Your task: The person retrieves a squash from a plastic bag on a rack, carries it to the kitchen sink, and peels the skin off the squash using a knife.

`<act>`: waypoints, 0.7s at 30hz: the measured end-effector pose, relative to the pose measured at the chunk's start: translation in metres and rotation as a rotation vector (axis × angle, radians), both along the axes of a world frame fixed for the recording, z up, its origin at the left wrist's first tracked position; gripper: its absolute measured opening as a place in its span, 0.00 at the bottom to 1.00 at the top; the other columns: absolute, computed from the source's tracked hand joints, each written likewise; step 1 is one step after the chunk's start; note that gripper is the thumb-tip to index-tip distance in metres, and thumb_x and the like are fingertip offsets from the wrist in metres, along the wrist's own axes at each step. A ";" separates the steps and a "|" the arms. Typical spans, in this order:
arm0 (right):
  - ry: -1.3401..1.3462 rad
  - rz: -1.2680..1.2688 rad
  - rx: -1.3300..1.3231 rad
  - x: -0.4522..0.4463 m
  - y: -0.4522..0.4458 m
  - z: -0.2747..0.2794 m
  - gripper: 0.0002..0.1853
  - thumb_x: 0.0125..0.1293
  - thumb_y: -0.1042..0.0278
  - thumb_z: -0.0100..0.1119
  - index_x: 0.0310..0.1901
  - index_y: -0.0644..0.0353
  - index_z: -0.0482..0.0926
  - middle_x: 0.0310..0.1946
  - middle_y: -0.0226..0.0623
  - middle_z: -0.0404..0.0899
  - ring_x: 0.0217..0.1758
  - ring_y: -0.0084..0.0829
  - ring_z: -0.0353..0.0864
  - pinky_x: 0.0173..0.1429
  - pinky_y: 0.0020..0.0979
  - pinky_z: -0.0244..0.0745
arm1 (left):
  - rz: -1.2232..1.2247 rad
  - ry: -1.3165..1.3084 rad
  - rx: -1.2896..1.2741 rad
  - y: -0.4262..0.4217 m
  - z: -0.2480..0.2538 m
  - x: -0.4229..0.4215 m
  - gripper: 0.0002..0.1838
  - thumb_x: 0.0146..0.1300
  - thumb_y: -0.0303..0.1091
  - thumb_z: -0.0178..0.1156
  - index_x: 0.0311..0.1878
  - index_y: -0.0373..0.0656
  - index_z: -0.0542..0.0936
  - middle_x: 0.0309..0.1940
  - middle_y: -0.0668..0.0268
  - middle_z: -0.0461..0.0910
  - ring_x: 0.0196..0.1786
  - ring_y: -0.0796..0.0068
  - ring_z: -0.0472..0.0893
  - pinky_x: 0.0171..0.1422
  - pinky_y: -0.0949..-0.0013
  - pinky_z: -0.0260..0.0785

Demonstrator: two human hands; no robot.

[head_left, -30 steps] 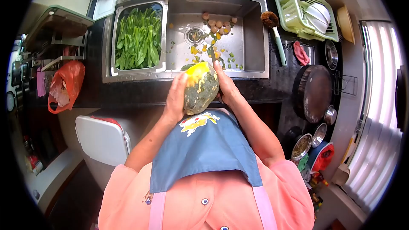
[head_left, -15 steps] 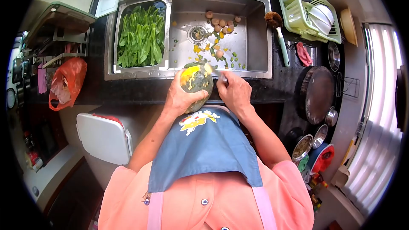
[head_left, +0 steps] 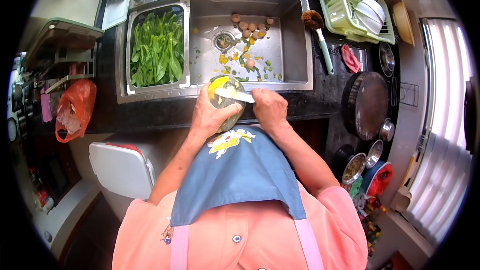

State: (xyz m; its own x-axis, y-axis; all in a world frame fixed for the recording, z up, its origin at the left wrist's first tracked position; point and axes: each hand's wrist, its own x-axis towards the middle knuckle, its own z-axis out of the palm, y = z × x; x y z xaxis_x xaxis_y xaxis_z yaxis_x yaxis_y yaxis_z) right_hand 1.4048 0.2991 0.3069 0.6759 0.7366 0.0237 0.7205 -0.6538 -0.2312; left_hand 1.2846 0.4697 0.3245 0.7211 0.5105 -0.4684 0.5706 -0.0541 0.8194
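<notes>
A green-skinned pumpkin (head_left: 227, 106), partly peeled to yellow at its top, is held at the front edge of the sink. My left hand (head_left: 206, 112) grips it from the left, thumb across its near side. My right hand (head_left: 270, 109) is closed round the handle of a knife (head_left: 239, 95), whose blade lies over the pumpkin's upper face. Behind them, peel scraps (head_left: 223, 59) and eggshells (head_left: 250, 29) lie in the steel sink (head_left: 205, 42).
Leafy greens (head_left: 157, 50) fill a basket in the sink's left part. On the right are a brush (head_left: 325, 52), a pink cloth (head_left: 351, 59), a green dish rack (head_left: 340, 12) and a round board (head_left: 371, 105). A red bag (head_left: 77, 107) hangs at left.
The right hand has lifted off the pumpkin's side and turned, and the knife now lies across its top. My left thumb has come round to the near side. A pale piece has appeared among the scraps.
</notes>
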 end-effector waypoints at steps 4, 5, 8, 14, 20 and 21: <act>0.187 -0.241 -0.147 0.038 -0.012 -0.009 0.05 0.66 0.67 0.58 0.36 0.51 0.83 0.27 0.44 0.85 0.33 0.50 0.89 0.37 0.51 0.83 | -0.016 0.033 0.051 0.001 0.001 -0.004 0.58 0.47 0.50 0.81 0.76 0.32 0.63 0.64 0.48 0.79 0.68 0.59 0.79 0.75 0.61 0.69; 0.172 -0.169 -0.134 0.035 -0.012 -0.007 0.05 0.66 0.67 0.58 0.36 0.52 0.83 0.27 0.44 0.85 0.32 0.50 0.89 0.36 0.50 0.83 | -0.011 0.038 0.039 0.005 0.002 0.000 0.59 0.45 0.51 0.82 0.76 0.31 0.62 0.65 0.47 0.79 0.68 0.56 0.79 0.75 0.59 0.69; 0.153 -0.003 -0.141 0.010 -0.002 0.027 0.04 0.65 0.69 0.58 0.35 0.52 0.83 0.26 0.42 0.85 0.32 0.47 0.89 0.35 0.48 0.84 | -0.015 0.051 0.030 0.001 0.005 0.003 0.62 0.43 0.54 0.82 0.77 0.31 0.62 0.66 0.42 0.77 0.69 0.51 0.77 0.74 0.57 0.69; 0.148 0.010 -0.121 0.008 0.004 0.008 0.03 0.64 0.70 0.61 0.37 0.53 0.83 0.29 0.45 0.86 0.35 0.50 0.88 0.38 0.50 0.82 | -0.009 0.069 0.053 -0.002 0.002 0.001 0.60 0.45 0.50 0.82 0.77 0.33 0.62 0.66 0.46 0.78 0.70 0.57 0.78 0.76 0.60 0.68; 0.202 -0.133 -0.231 0.039 -0.006 0.004 0.07 0.69 0.67 0.56 0.39 0.52 0.84 0.30 0.45 0.87 0.37 0.51 0.90 0.40 0.53 0.84 | -0.003 0.022 0.079 -0.003 0.004 -0.001 0.59 0.44 0.49 0.83 0.76 0.34 0.63 0.66 0.46 0.77 0.69 0.56 0.78 0.76 0.59 0.68; 0.201 -0.068 -0.226 0.030 -0.006 0.017 0.07 0.68 0.67 0.56 0.39 0.53 0.84 0.30 0.45 0.87 0.36 0.50 0.90 0.39 0.52 0.84 | 0.000 0.040 0.047 -0.003 0.007 -0.002 0.59 0.44 0.49 0.83 0.76 0.34 0.63 0.66 0.46 0.77 0.69 0.55 0.77 0.76 0.59 0.67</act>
